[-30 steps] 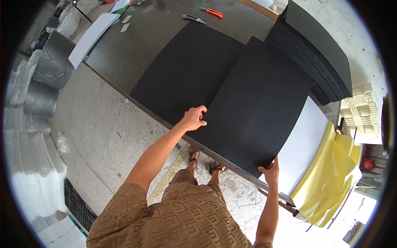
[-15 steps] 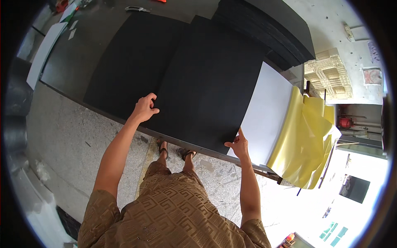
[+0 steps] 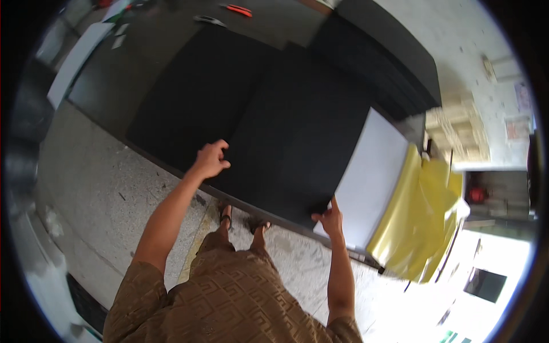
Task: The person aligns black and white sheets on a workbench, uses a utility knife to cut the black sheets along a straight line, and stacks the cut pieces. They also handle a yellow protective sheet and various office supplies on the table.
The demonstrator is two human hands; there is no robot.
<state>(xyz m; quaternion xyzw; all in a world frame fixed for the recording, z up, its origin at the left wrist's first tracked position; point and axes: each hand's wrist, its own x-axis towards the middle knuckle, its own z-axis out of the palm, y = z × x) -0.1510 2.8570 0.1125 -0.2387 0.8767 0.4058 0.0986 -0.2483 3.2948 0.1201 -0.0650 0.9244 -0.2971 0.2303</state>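
Note:
A large black sheet point(image 3: 291, 137) lies on the workbench, its right part over a white sheet point(image 3: 372, 171). At its left edge is my left hand point(image 3: 211, 160), fingers bent and thumb apart, with nothing visible between them. My right hand point(image 3: 330, 220) rests at the near right corner, thumb over the black sheet and forefinger stretched along its edge, beside the white surface. Another black sheet point(image 3: 194, 91) lies flat to the left, meeting or partly under the first; I cannot tell which.
A tall stack of black sheets point(image 3: 394, 51) stands at the far right. Crumpled yellow film point(image 3: 423, 223) hangs over the bench's right end. A grey-handled cutter point(image 3: 210, 22) and an orange tool point(image 3: 237, 10) lie at the back. White panels point(image 3: 80, 60) lean at the left end.
The whole view has shifted, so the bench appears lower and slightly to the right. Both hands stay at the same edges of the black sheet; the sheet shows no clear movement on the bench.

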